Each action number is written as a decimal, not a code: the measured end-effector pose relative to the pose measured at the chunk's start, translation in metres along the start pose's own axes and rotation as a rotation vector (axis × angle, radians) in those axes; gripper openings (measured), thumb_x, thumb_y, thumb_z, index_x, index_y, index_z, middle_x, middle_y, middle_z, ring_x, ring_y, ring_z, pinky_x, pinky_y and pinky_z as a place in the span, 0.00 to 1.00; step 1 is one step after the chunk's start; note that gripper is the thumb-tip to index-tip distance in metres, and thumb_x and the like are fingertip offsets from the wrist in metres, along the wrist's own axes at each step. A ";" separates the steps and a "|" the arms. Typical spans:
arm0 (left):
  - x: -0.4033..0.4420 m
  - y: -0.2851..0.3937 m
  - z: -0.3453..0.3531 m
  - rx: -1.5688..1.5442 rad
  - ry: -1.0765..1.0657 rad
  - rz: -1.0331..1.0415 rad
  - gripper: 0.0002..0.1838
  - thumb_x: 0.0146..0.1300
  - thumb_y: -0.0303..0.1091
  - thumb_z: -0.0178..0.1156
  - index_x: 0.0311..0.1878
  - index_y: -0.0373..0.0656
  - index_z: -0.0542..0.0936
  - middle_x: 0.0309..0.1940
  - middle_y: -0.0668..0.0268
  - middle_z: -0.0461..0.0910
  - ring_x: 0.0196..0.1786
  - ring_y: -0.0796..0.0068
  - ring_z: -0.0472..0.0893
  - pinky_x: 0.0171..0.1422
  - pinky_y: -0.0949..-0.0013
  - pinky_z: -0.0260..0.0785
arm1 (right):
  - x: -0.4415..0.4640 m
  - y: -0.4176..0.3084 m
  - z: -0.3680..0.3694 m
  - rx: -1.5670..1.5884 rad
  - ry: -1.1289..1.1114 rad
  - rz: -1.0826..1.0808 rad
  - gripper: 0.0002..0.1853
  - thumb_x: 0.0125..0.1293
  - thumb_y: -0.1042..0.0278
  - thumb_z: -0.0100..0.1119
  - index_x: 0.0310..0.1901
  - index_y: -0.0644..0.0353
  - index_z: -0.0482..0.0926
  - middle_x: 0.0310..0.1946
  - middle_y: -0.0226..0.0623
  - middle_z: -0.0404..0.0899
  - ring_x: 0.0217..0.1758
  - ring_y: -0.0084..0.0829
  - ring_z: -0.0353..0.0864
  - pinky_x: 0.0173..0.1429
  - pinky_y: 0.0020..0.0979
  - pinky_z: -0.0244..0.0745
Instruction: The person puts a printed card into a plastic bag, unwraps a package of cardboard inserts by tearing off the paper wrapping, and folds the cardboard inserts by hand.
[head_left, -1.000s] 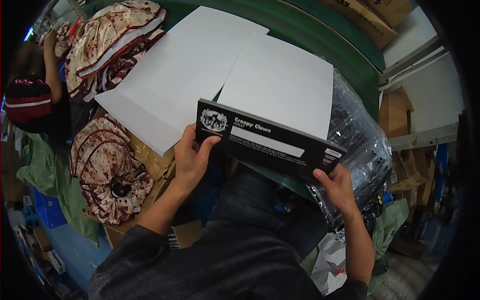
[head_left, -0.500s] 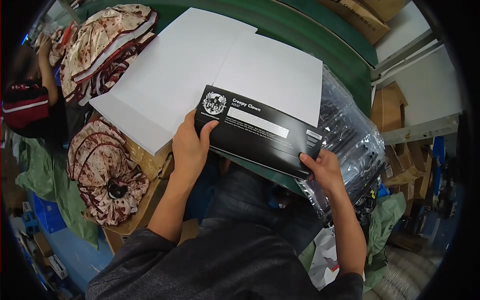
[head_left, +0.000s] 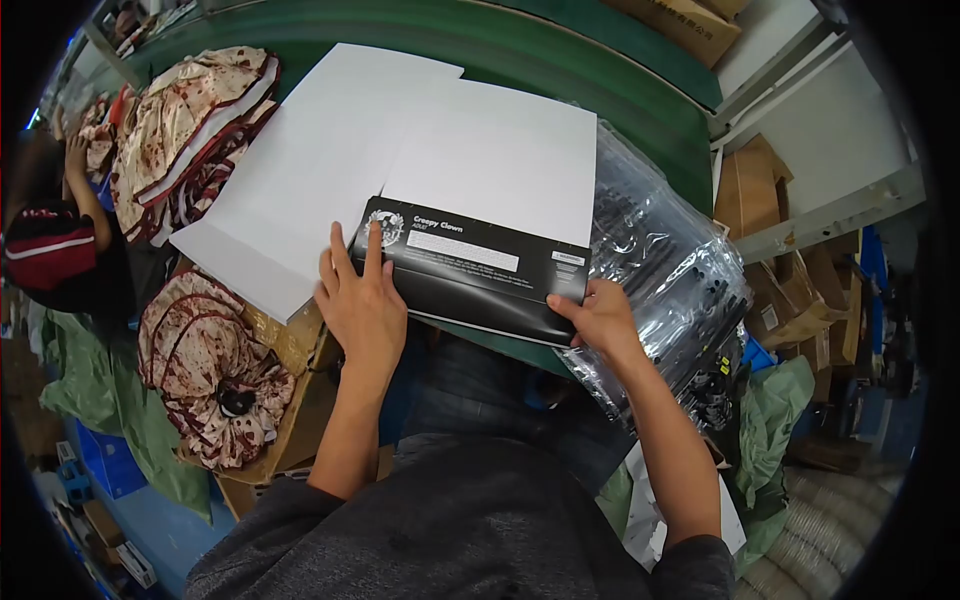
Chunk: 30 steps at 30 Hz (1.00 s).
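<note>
A black printed packaging card (head_left: 465, 290), lettered "Creepy Clown", lies along the near edge of some large white card sheets (head_left: 490, 150). My right hand (head_left: 600, 322) pinches its right end, thumb on top and the other fingers beneath. With fingers spread, my left hand (head_left: 362, 312) rests against the card's left end, one fingertip over the printed logo. Whether the black card is joined to the white sheet under it, I cannot tell. To the right of the sheets, close to my right hand, lies a stack of clear plastic bags (head_left: 665, 250) with black parts.
Red-splattered cream fabric (head_left: 190, 130) is heaped at the left of the green table (head_left: 520, 40). A ruffled piece of fabric (head_left: 215, 370) sits on a carton nearer me. Another person (head_left: 65, 250) works at far left. Cardboard boxes (head_left: 765, 195) and a metal frame stand at right.
The black card has come down flatter against the white sheets. My left hand has let go of its left end and spread its fingers; my right hand keeps its pinch.
</note>
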<state>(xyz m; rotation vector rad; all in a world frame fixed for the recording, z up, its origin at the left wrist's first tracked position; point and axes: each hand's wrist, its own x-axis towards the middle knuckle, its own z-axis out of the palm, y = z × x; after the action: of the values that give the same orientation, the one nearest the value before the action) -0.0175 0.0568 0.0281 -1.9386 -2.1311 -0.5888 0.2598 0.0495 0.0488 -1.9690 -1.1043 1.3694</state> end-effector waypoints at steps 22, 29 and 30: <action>0.023 0.058 0.036 -0.316 -0.283 0.646 0.34 0.73 0.49 0.49 0.75 0.36 0.62 0.77 0.47 0.57 0.81 0.42 0.51 0.80 0.35 0.42 | -0.028 -0.041 0.037 -0.557 0.672 -0.925 0.22 0.62 0.85 0.53 0.60 0.70 0.75 0.59 0.51 0.80 0.57 0.48 0.82 0.61 0.41 0.78; 0.032 0.041 0.045 -0.403 -0.290 0.672 0.33 0.72 0.46 0.50 0.75 0.37 0.63 0.78 0.49 0.57 0.81 0.47 0.52 0.81 0.38 0.40 | 0.028 -0.027 0.099 -0.656 0.506 -0.884 0.26 0.61 0.82 0.54 0.63 0.67 0.72 0.68 0.46 0.72 0.73 0.44 0.69 0.80 0.49 0.55; 0.032 0.038 0.045 -0.441 -0.299 0.699 0.33 0.72 0.45 0.51 0.75 0.37 0.63 0.78 0.49 0.57 0.82 0.48 0.52 0.81 0.38 0.39 | 0.024 -0.026 0.100 -0.703 0.525 -0.863 0.26 0.61 0.82 0.54 0.64 0.66 0.72 0.68 0.46 0.72 0.74 0.44 0.67 0.81 0.49 0.53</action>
<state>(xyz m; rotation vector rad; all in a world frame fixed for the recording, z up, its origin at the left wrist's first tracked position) 0.0218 0.1070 0.0064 -2.9533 -1.3395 -0.6829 0.1629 0.0789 0.0186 -1.7043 -1.9642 -0.0046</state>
